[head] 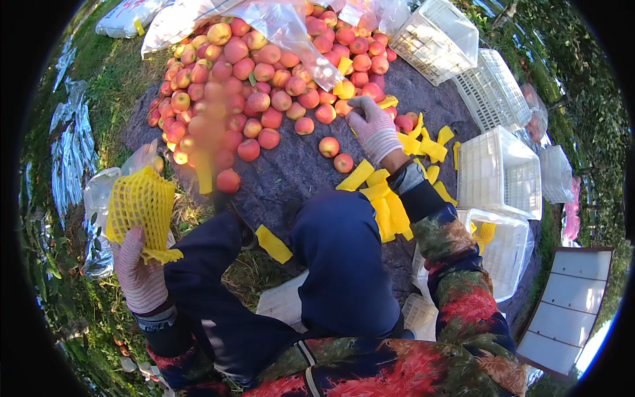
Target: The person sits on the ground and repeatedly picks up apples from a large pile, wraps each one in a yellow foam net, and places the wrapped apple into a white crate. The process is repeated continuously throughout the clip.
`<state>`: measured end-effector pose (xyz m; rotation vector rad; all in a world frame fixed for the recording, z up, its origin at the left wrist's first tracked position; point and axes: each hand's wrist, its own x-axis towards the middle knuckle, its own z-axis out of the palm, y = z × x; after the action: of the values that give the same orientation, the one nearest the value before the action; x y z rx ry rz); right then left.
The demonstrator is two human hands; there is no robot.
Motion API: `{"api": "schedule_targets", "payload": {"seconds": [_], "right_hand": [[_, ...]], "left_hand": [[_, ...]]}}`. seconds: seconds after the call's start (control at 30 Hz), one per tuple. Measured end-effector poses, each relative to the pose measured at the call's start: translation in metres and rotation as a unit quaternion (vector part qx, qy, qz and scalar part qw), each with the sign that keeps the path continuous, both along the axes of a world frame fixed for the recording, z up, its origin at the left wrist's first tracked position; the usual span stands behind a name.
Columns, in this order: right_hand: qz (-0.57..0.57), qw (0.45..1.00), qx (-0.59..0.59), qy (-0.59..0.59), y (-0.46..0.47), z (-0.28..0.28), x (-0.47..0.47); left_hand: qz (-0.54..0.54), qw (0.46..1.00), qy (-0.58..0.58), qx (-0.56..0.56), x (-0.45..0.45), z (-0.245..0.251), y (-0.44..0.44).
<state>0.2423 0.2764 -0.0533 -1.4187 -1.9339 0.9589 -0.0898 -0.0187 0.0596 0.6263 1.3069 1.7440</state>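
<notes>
My left hand [141,275], in a striped knit glove, grips the lower end of a yellow foam fruit net [140,213] at the left, above the grass. Its mesh is stretched wide; what fills it I cannot tell. Reaching forward, my gloved right hand [374,124] is at the right edge of a heap of red and yellow apples [258,101]. Its fingertips are beside an apple [342,107], and a bit of yellow shows under the palm, whose underside is hidden. Loose yellow foam nets [389,208] lie on the dark ground sheet [292,164] near that wrist.
White plastic crates [496,171] curve along the right side. Clear plastic film [292,34] partly covers the heap. A white sack [130,19] lies at the far left. My bent knee [342,238] rises between the arms. A pale panel [565,307] stands at lower right.
</notes>
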Motion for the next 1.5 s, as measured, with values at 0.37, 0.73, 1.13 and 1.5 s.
{"api": "schedule_targets", "payload": {"seconds": [0.37,0.73,1.13,1.5], "right_hand": [[0.17,0.868,-0.066,-0.462,0.072,-0.274,-0.031],[0.138,0.798,-0.507,0.296,0.016,-0.046,-0.04],[0.216,0.894,-0.346,0.187,-0.138,0.114,-0.022],[0.208,0.682,-0.512,0.48,-0.248,0.096,-0.05]], "left_hand": [[0.132,0.973,0.122,-0.142,0.009,-0.012,0.041],[-0.105,0.889,0.43,-0.114,0.068,-0.022,0.087],[-0.115,0.991,0.066,0.001,0.132,-0.011,0.032],[-0.201,0.939,-0.26,0.098,0.127,0.005,-0.057]]}}
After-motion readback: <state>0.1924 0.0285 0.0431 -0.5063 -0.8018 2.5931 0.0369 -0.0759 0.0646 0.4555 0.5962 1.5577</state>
